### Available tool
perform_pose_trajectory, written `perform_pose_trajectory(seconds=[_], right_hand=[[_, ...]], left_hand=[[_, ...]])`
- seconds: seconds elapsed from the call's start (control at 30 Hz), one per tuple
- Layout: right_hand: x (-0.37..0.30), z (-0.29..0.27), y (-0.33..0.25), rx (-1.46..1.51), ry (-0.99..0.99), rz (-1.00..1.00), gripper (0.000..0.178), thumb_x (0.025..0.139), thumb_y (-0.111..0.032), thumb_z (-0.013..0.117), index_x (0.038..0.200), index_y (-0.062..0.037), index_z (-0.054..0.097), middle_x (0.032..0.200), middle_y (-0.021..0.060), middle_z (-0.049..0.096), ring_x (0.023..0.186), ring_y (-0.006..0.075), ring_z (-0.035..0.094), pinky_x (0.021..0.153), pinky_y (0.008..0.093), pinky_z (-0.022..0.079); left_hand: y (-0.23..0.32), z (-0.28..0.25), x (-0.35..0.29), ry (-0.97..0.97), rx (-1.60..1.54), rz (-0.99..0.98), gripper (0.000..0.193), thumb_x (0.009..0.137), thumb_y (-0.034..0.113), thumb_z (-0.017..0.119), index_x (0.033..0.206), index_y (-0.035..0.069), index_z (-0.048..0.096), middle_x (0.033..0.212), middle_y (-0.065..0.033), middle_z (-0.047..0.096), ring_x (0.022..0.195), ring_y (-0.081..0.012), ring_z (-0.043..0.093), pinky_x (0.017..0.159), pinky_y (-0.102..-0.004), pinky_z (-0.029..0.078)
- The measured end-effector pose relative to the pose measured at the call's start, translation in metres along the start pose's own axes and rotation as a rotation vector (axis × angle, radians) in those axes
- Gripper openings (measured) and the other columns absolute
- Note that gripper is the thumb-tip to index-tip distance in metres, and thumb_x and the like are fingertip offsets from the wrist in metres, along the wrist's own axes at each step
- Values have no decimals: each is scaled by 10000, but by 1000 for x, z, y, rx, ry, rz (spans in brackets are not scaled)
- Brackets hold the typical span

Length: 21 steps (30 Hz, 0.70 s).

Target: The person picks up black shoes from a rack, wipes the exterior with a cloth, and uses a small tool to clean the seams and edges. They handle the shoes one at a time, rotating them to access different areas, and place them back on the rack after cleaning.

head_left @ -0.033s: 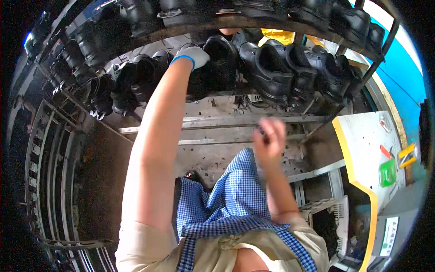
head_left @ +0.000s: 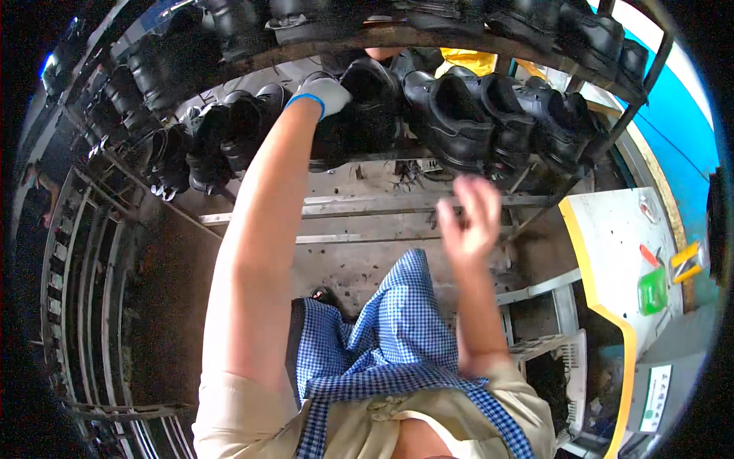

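Observation:
My left hand (head_left: 329,93), in a white glove with a blue band at the wrist, reaches up to the middle shelf. It touches a black shoe (head_left: 327,141) there; its fingers are hidden, so I cannot tell how they are bent. Just right of it stands another black shoe (head_left: 371,88) with its opening facing me. My bare right hand (head_left: 470,222) is raised below the shelf, blurred by motion. Its fingers are apart, and I see nothing held in it. Nearest to this hand is a large black shoe (head_left: 453,126) on the shelf above it.
An upper shelf edge (head_left: 352,50) carries more black shoes. At right, a white table (head_left: 612,229) with a yellow edge holds a green item (head_left: 653,291) and a yellow tool (head_left: 686,262). A pale plastic crate (head_left: 577,375) is at lower right. Metal racks (head_left: 88,306) stand at left.
My right hand has moved up and slightly right, and its fingers have spread. My left hand has shifted slightly left at the shoe.

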State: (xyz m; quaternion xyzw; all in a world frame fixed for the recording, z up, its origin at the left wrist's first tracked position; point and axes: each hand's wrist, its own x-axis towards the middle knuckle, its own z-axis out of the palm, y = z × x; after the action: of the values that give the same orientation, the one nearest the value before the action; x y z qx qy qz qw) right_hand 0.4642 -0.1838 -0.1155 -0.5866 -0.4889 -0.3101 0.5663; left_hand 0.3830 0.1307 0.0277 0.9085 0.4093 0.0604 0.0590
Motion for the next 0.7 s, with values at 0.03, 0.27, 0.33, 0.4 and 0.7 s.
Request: perform_pose_trajectory(seconds=[0.03,0.27,0.33,0.4,0.7], right_hand=[[33,-7,6,-123,39,-78,543,783,-179,789,1293,-153,604,1249,131,550,893,296,651,728,371,564],[105,-13,26,-369,-287,7,476,809,-279,760,1236,-136,607,1258,98,560,937,313,670,719,390,570],[102,-10,19,-257,-189,-38,456,819,-258,752,1230,-119,610,1238,104,573,934,318,670,724,398,566],[93,-12,15,-98,-111,60,422,842,-243,743,1211,-81,619,1182,107,606,778,221,674,635,318,540],[31,-9,-82,906,-589,623,553,746,-229,825,1191,12,603,1093,108,689,965,207,665,927,359,498]], left_hand=[[-4,-5,0,-37,-24,25,558,862,422,569,1153,-53,606,1255,-278,590,1168,-418,575,996,-443,431],[-19,-14,-75,139,114,486,336,871,247,553,1032,-18,684,1048,-288,658,992,-402,646,874,-413,503],[-20,-7,-122,129,-299,311,321,878,236,560,1027,-21,682,977,-269,672,939,-393,659,841,-421,512],[-8,4,-172,117,-702,157,302,867,223,588,1003,-30,683,894,-252,676,896,-384,663,796,-438,518],[-47,74,-334,411,-465,402,511,756,3,634,1264,-1,575,1179,-251,627,1069,-366,634,895,-424,526]])
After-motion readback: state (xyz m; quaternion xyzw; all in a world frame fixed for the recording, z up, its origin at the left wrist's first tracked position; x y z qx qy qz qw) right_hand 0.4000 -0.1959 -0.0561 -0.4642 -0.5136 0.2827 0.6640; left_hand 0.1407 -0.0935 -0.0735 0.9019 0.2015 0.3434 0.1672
